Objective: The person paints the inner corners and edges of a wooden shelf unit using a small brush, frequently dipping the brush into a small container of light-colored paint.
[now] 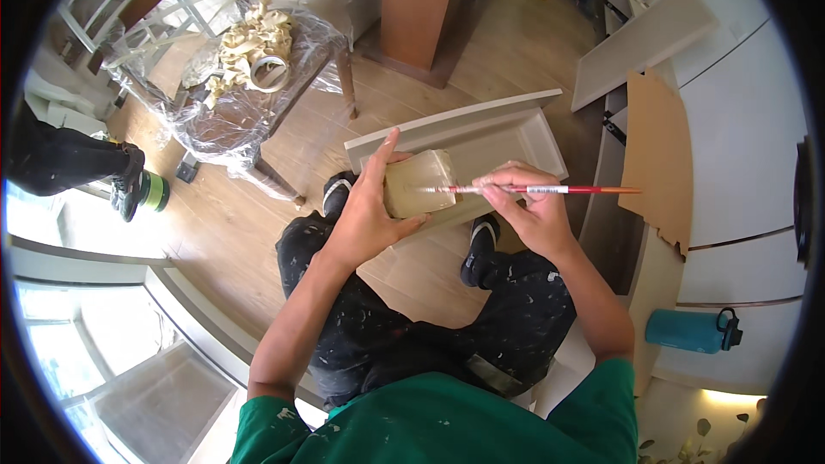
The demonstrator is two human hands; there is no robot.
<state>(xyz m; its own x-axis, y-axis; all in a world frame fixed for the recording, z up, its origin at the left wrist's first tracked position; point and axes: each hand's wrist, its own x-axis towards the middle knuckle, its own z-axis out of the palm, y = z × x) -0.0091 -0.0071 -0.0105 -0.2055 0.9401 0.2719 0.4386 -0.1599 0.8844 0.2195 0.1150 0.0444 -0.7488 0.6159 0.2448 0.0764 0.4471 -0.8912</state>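
My left hand (pixel 359 216) grips a small clear plastic container (pixel 438 163) with beige paint in it, thumb along the near side and fingers at the far left. Pinched in my right hand (pixel 534 216) is a thin paintbrush (pixel 589 190) with a red handle. The brush lies nearly level, its bristles over the container; whether they touch the paint I cannot tell. Just beyond and beneath my hands sits an open pale beige drawer (pixel 516 142), partly hidden by the container and my hands.
A plastic-wrapped chair (pixel 232 116) at the left bears crumpled masking tape (pixel 253 39) and a tape roll (pixel 270 74). Cardboard (pixel 657 155) leans against white cabinets at the right, near a teal bottle (pixel 683 330). Another person's leg (pixel 69 159) shows at far left.
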